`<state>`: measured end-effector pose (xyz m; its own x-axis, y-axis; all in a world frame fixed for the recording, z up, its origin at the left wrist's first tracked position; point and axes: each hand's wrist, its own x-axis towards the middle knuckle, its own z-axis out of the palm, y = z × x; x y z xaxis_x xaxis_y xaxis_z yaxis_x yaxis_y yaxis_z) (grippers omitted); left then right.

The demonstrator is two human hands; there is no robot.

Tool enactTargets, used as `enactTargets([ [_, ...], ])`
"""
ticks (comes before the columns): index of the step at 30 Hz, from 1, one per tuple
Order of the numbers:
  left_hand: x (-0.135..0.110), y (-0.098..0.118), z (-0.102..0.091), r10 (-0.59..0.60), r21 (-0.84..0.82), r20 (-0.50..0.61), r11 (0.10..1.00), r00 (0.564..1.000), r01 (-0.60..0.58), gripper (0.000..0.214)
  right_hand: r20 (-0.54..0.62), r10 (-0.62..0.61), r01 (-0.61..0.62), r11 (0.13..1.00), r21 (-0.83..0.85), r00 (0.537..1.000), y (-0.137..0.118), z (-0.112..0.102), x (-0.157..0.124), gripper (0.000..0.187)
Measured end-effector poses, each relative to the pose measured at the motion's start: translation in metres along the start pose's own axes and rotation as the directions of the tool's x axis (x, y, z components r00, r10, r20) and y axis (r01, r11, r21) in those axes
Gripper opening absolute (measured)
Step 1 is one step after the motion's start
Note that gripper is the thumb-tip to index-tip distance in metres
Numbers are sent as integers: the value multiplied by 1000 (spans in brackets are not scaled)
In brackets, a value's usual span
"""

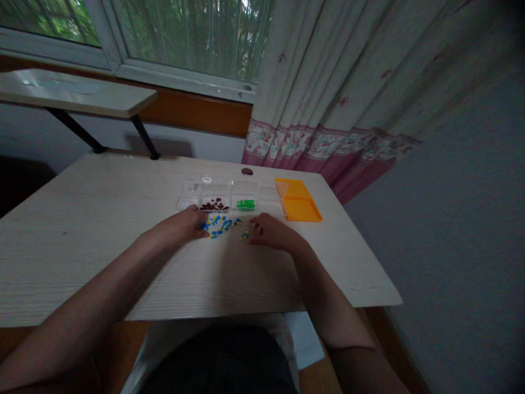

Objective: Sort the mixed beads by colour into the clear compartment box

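Observation:
Small blue and yellow pieces [221, 224] lie scattered on the table in front of a clear divided box [262, 189]. At their left edge rests my left hand [189, 224], finger and thumb apart, touching or nearly touching the nearest blue pieces. My right hand [270, 231] is at the other side with its fingers curved and apart, beside a few pale yellowish pieces [245, 235]. Its fingertips are too small and dim to show whether they touch any. Dark red pieces [215, 204] and bright green pieces [246, 204] sit in separate front compartments of the box.
An orange tray-like lid [301, 202] lies at the box's right end. A raised shelf [77, 93] on black legs stands at the back left of the table [172, 290]. Behind are a window and a curtain [311, 98]; a wall [430, 219] runs along the right.

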<state>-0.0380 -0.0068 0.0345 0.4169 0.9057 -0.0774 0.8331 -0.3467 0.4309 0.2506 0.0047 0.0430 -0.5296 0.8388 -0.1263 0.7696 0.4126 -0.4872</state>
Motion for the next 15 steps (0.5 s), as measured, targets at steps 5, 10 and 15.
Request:
enactTargets([
  [5, 6, 3, 15, -72, 6, 12, 997, 997, 72, 39, -31, 47, -47, 999, -16, 998, -9, 8, 2, 30],
  [10, 12, -7, 29, -3, -54, -90, 999, 996, -2, 37, -81, -56, 56, 998, -6, 995, -12, 21, 16, 18],
  [15, 12, -6, 36, 89, -133, -148, 985, 985, -109, 37, -120, -132, 139, 989, 56, 984, -12, 34, 29, 26],
])
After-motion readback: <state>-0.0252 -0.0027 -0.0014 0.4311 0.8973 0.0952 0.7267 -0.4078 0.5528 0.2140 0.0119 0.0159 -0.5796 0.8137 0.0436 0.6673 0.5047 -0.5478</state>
